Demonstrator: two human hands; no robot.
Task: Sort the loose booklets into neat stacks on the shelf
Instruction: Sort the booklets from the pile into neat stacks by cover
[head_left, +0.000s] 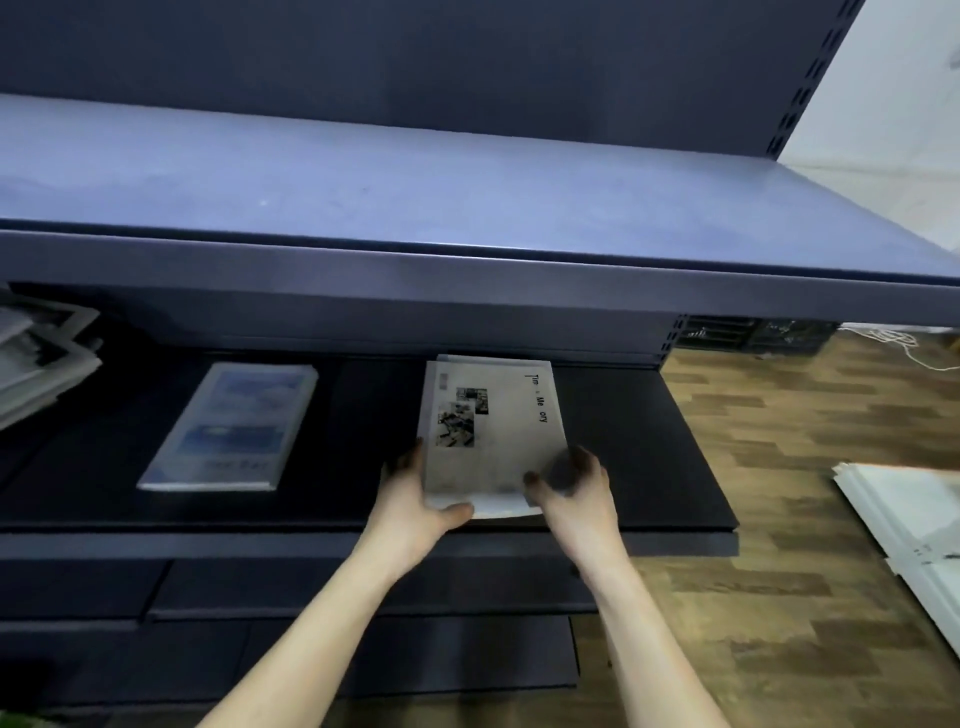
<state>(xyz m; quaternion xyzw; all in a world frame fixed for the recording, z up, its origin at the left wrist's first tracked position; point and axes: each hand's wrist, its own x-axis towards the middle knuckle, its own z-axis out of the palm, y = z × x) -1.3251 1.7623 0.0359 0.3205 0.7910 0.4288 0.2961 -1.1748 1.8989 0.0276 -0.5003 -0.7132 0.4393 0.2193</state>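
A stack of white booklets (493, 426) with small photos and black lettering on the top cover lies on the dark middle shelf (649, 467). My left hand (415, 499) holds the stack's near left corner, thumb under the front edge. My right hand (576, 493) curls around the near right corner. To the left lies a second neat stack with a blue cover (234, 431). At the far left edge of the shelf sits an untidy pile of loose booklets (36, 358), partly cut off by the frame.
An upper shelf board (415, 182) overhangs the middle shelf. Lower dark shelves (311, 649) are below my arms. On the wooden floor (805, 415) at the right lie white sheets (914, 519), a white cable and a black crate behind.
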